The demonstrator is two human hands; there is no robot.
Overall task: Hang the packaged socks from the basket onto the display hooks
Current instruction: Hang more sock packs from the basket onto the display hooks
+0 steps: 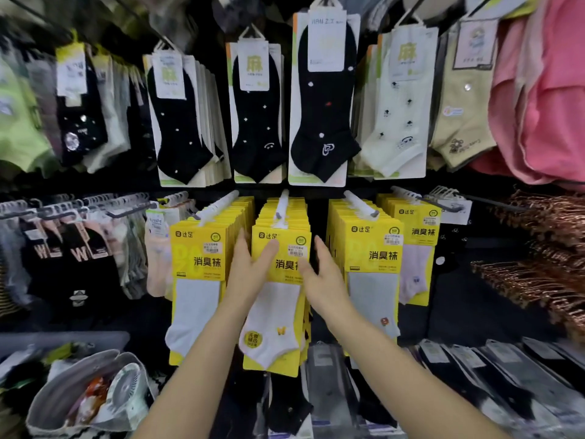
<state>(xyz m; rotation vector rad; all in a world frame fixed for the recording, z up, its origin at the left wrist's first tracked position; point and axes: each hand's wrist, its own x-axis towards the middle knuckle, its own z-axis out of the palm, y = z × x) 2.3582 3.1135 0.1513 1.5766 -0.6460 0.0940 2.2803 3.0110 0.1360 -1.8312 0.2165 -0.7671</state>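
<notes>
A yellow pack with white socks [278, 299] hangs at the front of a full stack on the middle display hook [282, 205]. My left hand [250, 267] holds the pack's left edge, thumb across its front and fingers behind it. My right hand [323, 274] is at the pack's right edge with fingers straight, touching the side of the stack. Matching yellow packs hang on the hooks to the left [199, 280] and right [373, 274]. The grey basket [47, 403] sits at the lower left.
Black and cream ankle socks [323, 99] hang in a row above. Pink garments [538, 99] are at the upper right, copper hangers [544, 264] at the right. Bagged dark socks [493, 375] lie below. The basket holds a small white fan [126, 388].
</notes>
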